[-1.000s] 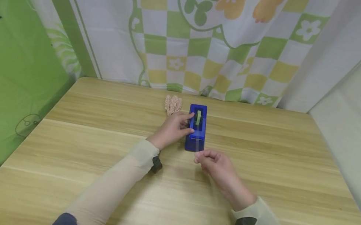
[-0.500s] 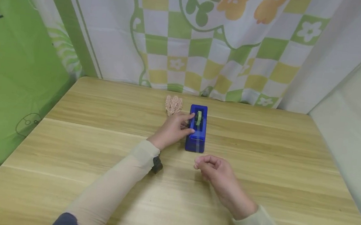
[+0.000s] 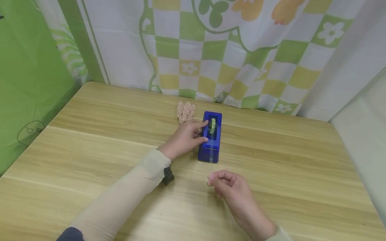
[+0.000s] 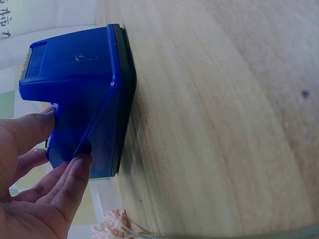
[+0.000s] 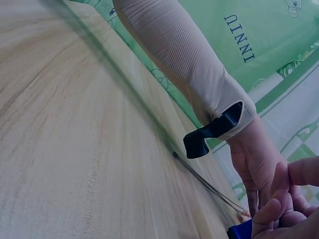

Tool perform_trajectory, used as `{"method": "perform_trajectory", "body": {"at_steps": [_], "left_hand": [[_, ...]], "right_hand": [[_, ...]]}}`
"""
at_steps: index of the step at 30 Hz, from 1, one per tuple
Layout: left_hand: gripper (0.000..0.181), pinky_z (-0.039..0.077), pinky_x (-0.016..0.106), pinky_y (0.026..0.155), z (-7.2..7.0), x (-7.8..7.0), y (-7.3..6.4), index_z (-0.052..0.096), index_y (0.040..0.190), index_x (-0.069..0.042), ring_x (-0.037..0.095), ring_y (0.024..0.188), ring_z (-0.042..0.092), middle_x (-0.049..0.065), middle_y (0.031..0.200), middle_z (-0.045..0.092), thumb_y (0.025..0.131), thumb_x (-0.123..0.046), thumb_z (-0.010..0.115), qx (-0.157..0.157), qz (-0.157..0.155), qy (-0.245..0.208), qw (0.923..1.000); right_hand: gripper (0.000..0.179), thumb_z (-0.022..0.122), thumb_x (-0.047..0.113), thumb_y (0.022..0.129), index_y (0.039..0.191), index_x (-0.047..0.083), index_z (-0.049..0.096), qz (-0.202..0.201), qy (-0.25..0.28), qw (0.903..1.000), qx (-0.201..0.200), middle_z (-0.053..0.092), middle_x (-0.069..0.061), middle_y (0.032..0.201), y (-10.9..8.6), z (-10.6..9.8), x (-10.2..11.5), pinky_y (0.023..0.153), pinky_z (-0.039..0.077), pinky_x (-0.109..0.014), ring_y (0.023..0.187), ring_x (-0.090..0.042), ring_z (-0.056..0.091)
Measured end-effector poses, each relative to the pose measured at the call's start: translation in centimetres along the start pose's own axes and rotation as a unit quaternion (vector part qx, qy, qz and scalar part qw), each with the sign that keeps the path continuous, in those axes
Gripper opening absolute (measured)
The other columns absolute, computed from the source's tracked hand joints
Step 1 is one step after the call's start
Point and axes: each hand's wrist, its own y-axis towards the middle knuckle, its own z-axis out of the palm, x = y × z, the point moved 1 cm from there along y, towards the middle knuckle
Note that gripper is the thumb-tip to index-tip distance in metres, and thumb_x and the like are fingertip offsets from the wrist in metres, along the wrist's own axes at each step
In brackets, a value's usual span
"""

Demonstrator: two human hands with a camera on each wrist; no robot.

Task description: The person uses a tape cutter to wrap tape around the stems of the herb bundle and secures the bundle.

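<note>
A blue tape dispenser [image 3: 208, 154] stands upright on the wooden table, with a greenish roll of tape [image 3: 212, 126] in its well. My left hand [image 3: 184, 138] grips its left side; in the left wrist view the thumb [image 4: 37, 127] lies at the step of the body and the fingertips [image 4: 79, 164] press its flank. In front of the dispenser, my right hand [image 3: 233, 188] pinches the end of a clear tape strip [image 3: 211, 158] between thumb and forefinger. The strip runs from the roll over the serrated cutter [image 4: 25, 63] to those fingertips and is hard to see against the wood.
Behind my left hand lies a pale pink, ruffled flower-like bunch [image 3: 185, 112], with thin stems [image 5: 209, 186] showing in the right wrist view. A checked curtain [image 3: 208, 50] hangs along the back edge of the table [image 3: 103, 158]. Green cloth [image 3: 14, 56] covers the left side.
My right hand has drawn back toward me, away from the dispenser, and the strip between them is longer. The left hand and the dispenser have stayed in place.
</note>
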Motion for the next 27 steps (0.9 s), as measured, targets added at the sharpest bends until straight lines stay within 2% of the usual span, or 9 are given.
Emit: {"method": "perform_trajectory", "body": {"at_steps": [12,23,27], "left_hand": [[0.059,0.059,0.037,0.103,-0.1,0.1,0.2,0.051,0.151,-0.004,0.032,0.117,0.070,0.022,0.145,0.061,0.098,-0.014,0.074,0.000,0.011,-0.001,0.9999],[0.059,0.059,0.038,0.103,0.0,0.1,0.1,0.051,0.152,-0.004,0.033,0.117,0.070,0.023,0.145,0.060,0.098,-0.014,0.074,0.004,0.009,0.001,0.9999],[0.056,0.058,0.039,0.104,-0.3,0.1,-0.1,0.051,0.152,-0.005,0.032,0.119,0.070,0.022,0.146,0.060,0.101,-0.017,0.070,0.010,0.014,0.011,0.9998]], "right_hand": [[0.008,0.065,0.010,0.101,0.102,0.002,0.069,-0.011,-0.004,0.9999,0.004,0.072,0.010,0.082,-0.7,0.2,-0.1,0.071,0.050,-0.020,0.075,-0.006,0.057],[0.010,0.065,0.010,0.101,0.104,0.001,0.067,-0.005,-0.002,1.0000,0.007,0.071,0.010,0.083,-1.1,0.2,-0.4,0.072,0.050,-0.020,0.073,-0.005,0.054],[0.008,0.065,0.010,0.101,0.103,0.002,0.067,-0.009,0.000,0.9999,0.008,0.071,0.011,0.083,-1.1,0.2,-0.5,0.072,0.051,-0.020,0.073,-0.005,0.055]]}}
